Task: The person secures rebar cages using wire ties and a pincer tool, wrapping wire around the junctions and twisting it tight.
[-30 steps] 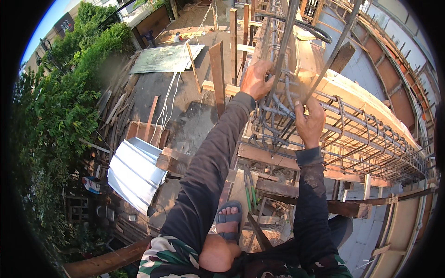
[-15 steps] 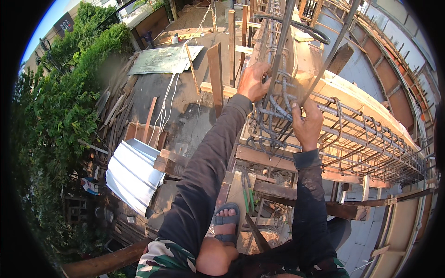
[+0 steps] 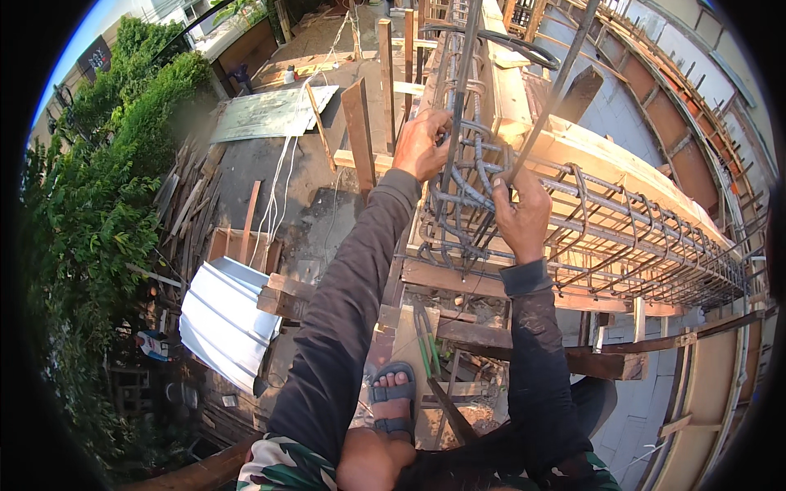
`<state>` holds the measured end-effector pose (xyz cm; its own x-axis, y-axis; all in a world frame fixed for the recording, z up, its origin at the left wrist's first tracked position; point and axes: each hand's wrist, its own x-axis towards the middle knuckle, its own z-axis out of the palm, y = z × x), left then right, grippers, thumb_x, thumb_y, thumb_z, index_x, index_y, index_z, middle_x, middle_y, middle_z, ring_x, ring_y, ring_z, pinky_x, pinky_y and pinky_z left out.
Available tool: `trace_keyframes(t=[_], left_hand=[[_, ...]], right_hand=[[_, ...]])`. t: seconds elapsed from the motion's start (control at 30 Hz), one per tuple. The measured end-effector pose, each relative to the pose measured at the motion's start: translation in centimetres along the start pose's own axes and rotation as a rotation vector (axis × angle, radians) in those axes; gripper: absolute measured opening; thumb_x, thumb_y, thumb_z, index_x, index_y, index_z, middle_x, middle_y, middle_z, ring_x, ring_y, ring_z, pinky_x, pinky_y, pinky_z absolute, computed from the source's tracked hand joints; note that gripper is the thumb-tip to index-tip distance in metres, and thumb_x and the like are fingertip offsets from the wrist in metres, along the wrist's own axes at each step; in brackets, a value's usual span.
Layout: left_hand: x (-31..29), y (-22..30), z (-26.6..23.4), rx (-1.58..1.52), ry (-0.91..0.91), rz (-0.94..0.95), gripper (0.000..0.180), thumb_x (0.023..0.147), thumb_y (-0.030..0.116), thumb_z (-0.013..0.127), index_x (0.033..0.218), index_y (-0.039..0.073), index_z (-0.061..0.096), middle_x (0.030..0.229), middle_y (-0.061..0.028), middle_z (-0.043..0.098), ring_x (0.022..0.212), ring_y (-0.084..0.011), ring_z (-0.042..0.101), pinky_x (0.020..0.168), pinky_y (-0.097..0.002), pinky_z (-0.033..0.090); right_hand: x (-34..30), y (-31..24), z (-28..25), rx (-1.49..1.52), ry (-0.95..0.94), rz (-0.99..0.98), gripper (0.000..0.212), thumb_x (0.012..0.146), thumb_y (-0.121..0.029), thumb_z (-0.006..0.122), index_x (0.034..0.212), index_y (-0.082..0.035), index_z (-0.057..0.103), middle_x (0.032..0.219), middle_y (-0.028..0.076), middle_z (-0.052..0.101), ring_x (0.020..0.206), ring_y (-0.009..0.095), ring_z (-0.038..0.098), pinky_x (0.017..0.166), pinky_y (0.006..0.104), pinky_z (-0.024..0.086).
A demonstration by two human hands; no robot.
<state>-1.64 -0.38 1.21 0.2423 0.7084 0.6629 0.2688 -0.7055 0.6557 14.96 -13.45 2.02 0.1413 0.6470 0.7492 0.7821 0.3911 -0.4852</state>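
Observation:
My left hand (image 3: pixel 422 145) is closed at a dark upright rebar (image 3: pixel 465 78), its fingers curled against the bar and partly hidden behind it. Across the corner, my right hand (image 3: pixel 524 214) grips the lower end of a slanting rebar (image 3: pixel 565 75) between thumb and fingers. Between the hands, bent ribbed bars (image 3: pixel 473 190) cross where two reinforcement cages meet. One cage (image 3: pixel 630 225) with square stirrups runs off to the right. Below, green-handled pliers (image 3: pixel 426 344) lie on a plank by my sandalled foot.
Wooden formwork boards (image 3: pixel 606 151) line the cage's far side. Upright timber posts (image 3: pixel 359 135) stand left of my left hand. Far beneath are a bent metal sheet (image 3: pixel 225 319), piled lumber (image 3: pixel 192 200) and a pale flat panel (image 3: pixel 274 112). A coil of dark hose (image 3: pixel 524 42) lies on the beam.
The whole view has shifted slightly, so the scene sits a little further left. Both hands keep their places on the bars, with hardly any movement against the cage.

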Motion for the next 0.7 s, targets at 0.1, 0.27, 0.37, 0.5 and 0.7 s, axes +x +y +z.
trace_keyframes(t=[0.1, 0.27, 0.37, 0.5, 0.7], left_hand=[[-0.1, 0.4, 0.0, -0.003, -0.023, -0.037, 0.032, 0.08, 0.02, 0.072, 0.102, -0.002, 0.063, 0.089, -0.0153, 0.065, 0.08, -0.0288, 0.066, 0.071, -0.0388, 0.051], [0.0, 0.7, -0.3, 0.048, -0.019, 0.001, 0.033, 0.079, 0.021, 0.073, 0.101, -0.002, 0.063, 0.088, -0.0166, 0.065, 0.08, -0.0305, 0.066, 0.071, -0.0399, 0.051], [0.1, 0.8, -0.3, 0.051, -0.012, 0.015, 0.032, 0.078, 0.02, 0.073, 0.099, -0.002, 0.063, 0.087, -0.017, 0.065, 0.08, -0.0315, 0.065, 0.07, -0.0406, 0.051], [0.0, 0.4, -0.1, 0.067, 0.024, 0.069, 0.03, 0.077, 0.018, 0.075, 0.099, 0.0, 0.063, 0.089, -0.0175, 0.065, 0.08, -0.0346, 0.065, 0.071, -0.0415, 0.05], [-0.2, 0.3, 0.1, 0.067, 0.041, 0.075, 0.034, 0.077, 0.016, 0.076, 0.104, -0.001, 0.063, 0.091, -0.0169, 0.066, 0.082, -0.0332, 0.066, 0.073, -0.0397, 0.052]], right_hand=[[-0.1, -0.6, -0.3, -0.011, 0.014, 0.005, 0.01, 0.077, -0.005, 0.064, 0.083, 0.003, 0.064, 0.085, 0.019, 0.065, 0.081, 0.036, 0.066, 0.07, 0.0387, 0.051], [0.0, -0.5, -0.3, -0.024, 0.004, -0.006, 0.01, 0.077, -0.005, 0.064, 0.084, 0.002, 0.064, 0.087, 0.018, 0.065, 0.076, 0.035, 0.065, 0.066, 0.0381, 0.05], [-0.1, -0.3, -0.2, -0.01, -0.004, -0.01, 0.009, 0.077, -0.005, 0.064, 0.084, 0.001, 0.063, 0.088, 0.017, 0.065, 0.075, 0.035, 0.064, 0.066, 0.0381, 0.05], [0.0, -0.2, -0.1, -0.005, -0.004, -0.006, 0.008, 0.078, -0.005, 0.064, 0.084, 0.0, 0.064, 0.085, 0.017, 0.065, 0.082, 0.034, 0.066, 0.072, 0.0398, 0.05], [-0.2, 0.2, 0.1, -0.021, 0.004, -0.044, 0.008, 0.077, -0.005, 0.065, 0.083, 0.0, 0.063, 0.085, 0.019, 0.065, 0.085, 0.037, 0.066, 0.076, 0.0408, 0.052]])
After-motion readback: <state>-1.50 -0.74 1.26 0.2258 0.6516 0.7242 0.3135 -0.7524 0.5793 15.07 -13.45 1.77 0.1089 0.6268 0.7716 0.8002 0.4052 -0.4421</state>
